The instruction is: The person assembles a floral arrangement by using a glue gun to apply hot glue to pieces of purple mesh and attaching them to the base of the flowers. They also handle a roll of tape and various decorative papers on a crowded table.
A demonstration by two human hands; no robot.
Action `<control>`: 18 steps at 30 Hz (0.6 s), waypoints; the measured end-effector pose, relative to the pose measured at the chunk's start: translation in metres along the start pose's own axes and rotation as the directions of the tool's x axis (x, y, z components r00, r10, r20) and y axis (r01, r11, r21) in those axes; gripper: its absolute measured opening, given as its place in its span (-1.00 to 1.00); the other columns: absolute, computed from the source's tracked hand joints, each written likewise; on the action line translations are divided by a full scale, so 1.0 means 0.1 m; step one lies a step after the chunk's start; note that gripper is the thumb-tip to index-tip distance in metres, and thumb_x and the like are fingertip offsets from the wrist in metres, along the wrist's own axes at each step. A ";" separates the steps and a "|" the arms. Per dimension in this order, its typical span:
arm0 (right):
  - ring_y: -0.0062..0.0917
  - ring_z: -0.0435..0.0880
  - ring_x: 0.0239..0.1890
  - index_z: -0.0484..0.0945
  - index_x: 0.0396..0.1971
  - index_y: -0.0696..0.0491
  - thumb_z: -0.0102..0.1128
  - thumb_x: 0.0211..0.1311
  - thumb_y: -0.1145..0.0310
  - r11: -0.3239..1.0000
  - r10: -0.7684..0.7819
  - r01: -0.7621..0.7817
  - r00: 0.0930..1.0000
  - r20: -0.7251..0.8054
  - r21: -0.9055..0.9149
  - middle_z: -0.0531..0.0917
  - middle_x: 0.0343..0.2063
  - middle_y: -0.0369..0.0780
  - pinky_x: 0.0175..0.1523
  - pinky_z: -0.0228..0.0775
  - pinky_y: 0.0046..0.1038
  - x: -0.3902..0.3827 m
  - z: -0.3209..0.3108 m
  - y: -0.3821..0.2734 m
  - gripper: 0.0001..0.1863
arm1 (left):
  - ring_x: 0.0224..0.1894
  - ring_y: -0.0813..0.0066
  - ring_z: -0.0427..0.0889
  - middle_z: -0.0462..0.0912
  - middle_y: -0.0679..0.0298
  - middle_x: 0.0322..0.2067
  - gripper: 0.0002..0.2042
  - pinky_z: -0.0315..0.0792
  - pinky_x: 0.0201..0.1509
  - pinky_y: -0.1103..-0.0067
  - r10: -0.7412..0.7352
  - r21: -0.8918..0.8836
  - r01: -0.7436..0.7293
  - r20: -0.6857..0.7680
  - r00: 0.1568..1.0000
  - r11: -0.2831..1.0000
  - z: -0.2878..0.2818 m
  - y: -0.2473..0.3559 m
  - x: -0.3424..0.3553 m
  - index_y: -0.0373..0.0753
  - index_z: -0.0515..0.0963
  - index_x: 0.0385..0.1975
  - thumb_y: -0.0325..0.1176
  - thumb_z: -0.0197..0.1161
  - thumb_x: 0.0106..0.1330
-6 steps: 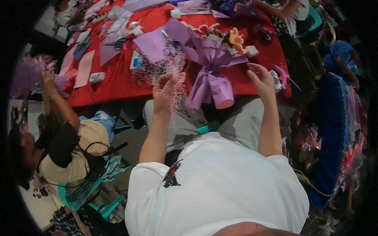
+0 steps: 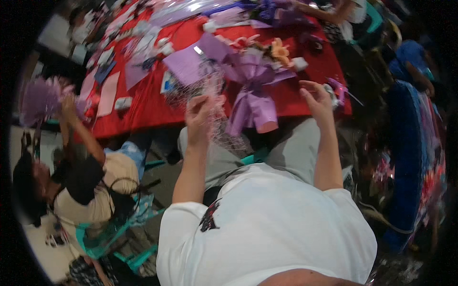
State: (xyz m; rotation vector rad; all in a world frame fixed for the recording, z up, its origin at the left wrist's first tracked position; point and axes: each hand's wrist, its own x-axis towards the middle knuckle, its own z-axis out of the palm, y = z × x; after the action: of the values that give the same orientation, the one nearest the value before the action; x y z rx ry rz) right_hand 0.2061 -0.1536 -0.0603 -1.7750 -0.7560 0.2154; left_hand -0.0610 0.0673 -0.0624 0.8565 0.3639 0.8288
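View: head camera, looking down.
Left hand point(image 2: 198, 112): fingers were pinched on pink mesh netting point(image 2: 230, 136), which spread above and to the right of them.
Right hand point(image 2: 317, 97): held nothing; fingers were parted and half curled.
Purple bouquet wrap point(image 2: 253, 102): lay between the hands, gathered at its middle, lower end past the edge of the red tablecloth point(image 2: 143, 112).
Orange flower point(image 2: 280, 49): lay beyond the right hand, to its left.
Purple sheet point(image 2: 181, 66): lay beyond the left hand.
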 end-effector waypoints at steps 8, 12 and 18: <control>-0.21 0.62 -0.22 0.64 -0.31 0.05 0.10 0.13 0.39 0.901 -0.007 -0.183 0.900 -0.436 -0.394 0.61 -0.27 -0.07 -0.08 0.46 -0.29 0.02 -0.89 0.39 -0.82 | -0.19 0.22 0.65 0.61 -0.01 -0.24 -0.89 0.51 0.07 0.23 0.134 0.124 -0.131 -0.018 0.991 0.984 -0.12 0.25 -0.06 -0.31 0.49 -0.18 -0.51 0.11 0.34; -0.19 0.61 -0.24 0.66 -0.37 0.04 0.09 0.12 0.33 0.789 -0.002 -0.354 0.816 -0.579 -0.501 0.61 -0.32 -0.08 -0.06 0.45 -0.24 0.14 -1.46 1.02 -0.81 | -0.19 0.25 0.65 0.61 0.03 -0.25 -0.88 0.42 0.20 0.08 0.113 0.074 -0.109 -0.046 0.993 0.991 -0.04 0.21 0.02 -0.28 0.51 -0.17 -0.54 0.08 0.36; -0.18 0.66 -0.21 0.68 -0.40 0.03 0.21 0.08 0.05 0.579 0.125 -0.420 0.893 -0.433 -0.699 0.67 -0.33 -0.06 -0.05 0.48 -0.21 0.59 -1.55 1.36 -0.66 | -0.19 0.25 0.64 0.60 0.09 -0.28 -0.87 0.44 0.19 0.07 0.054 0.009 -0.054 -0.040 0.998 0.998 -0.03 0.13 0.06 -0.26 0.52 -0.17 -0.57 0.09 0.35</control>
State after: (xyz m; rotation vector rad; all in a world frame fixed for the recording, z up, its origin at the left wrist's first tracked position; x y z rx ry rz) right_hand 0.3818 -0.2632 -0.1170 -2.6930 -0.2937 -0.2770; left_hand -0.0649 0.0784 -0.0541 0.8613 0.3814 0.8965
